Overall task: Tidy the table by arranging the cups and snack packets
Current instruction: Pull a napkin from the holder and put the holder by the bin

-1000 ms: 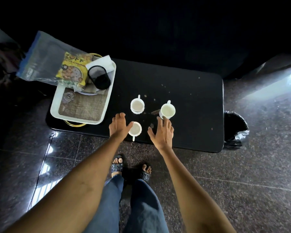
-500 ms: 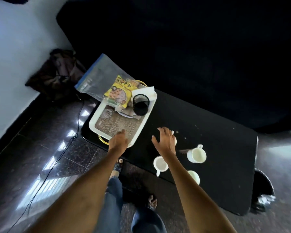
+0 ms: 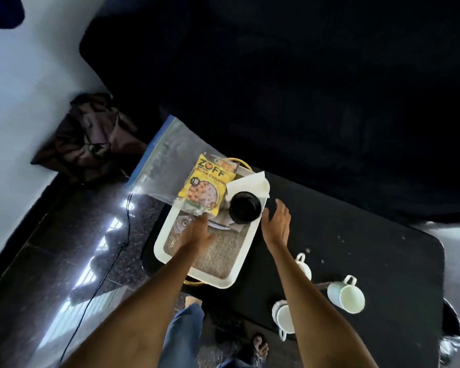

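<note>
A white tray [image 3: 170, 257] with a burlap mat stands at the left end of the black table [image 3: 356, 256]. On its far end lie a yellow snack packet [image 3: 205, 185], a clear zip bag [image 3: 168, 166], a white napkin [image 3: 250, 181] and a black cup [image 3: 245, 207]. My left hand [image 3: 197, 232] hovers open over the tray, fingertips close to the packet's near edge. My right hand [image 3: 276, 221] is open just right of the black cup, at the tray's rim. Three white cups stand to the right: one [image 3: 345, 294], one [image 3: 283, 314] and one [image 3: 304, 265] partly hidden by my right arm.
A small clear glass dish [image 3: 182, 223] lies on the tray's left side. A brown bag [image 3: 91, 136] sits on the floor by the white wall. A black cable [image 3: 112, 258] runs across the glossy floor. A black bin [image 3: 452, 322] stands past the table's right end.
Both hands left the white cups and moved left and forward over the tray. My view swung left, so the cups now sit at the lower right.
</note>
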A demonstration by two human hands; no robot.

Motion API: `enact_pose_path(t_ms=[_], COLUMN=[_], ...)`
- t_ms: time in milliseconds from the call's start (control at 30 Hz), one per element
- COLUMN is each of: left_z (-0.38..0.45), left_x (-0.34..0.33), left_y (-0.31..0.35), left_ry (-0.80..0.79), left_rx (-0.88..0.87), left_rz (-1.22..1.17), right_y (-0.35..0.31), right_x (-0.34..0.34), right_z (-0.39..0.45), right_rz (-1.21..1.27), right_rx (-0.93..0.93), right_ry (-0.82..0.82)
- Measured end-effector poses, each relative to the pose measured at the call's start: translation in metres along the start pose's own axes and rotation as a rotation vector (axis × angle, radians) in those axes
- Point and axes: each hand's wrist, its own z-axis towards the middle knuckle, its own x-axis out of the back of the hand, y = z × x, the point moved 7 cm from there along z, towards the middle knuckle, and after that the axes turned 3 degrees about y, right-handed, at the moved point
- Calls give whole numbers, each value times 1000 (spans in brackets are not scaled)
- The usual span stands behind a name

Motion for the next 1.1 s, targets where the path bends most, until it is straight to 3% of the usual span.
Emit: enact_pose_path(t_ms=[200,400,533,733,833,967,1100], left_z=[33,67,79,80,70,44,12], left_x=[-11,-16,-19,-19,-14,-7,-15], left_y=[39,54,63,70,69,69,81], left_ry=[-100,-62,-77,-51,-17,32,13], left_rx=[-175,-254,-384,-367,-381,-371,-301], left_rz=[-185,-138,13,50,61,44,54], right_y=[12,-22,-30,-34,-25,-2,42], right_x=[-13,-43,-62,-49,-31,6,34], right_z=[67,126,145,136,124,89,40], right_rz=[102,-48,-219,-221,-20,295,460], right_rx=[-206,-30,47,176,47,-147,-319], right_ry=[-59,-304,-425,-307,-284,-140,-18])
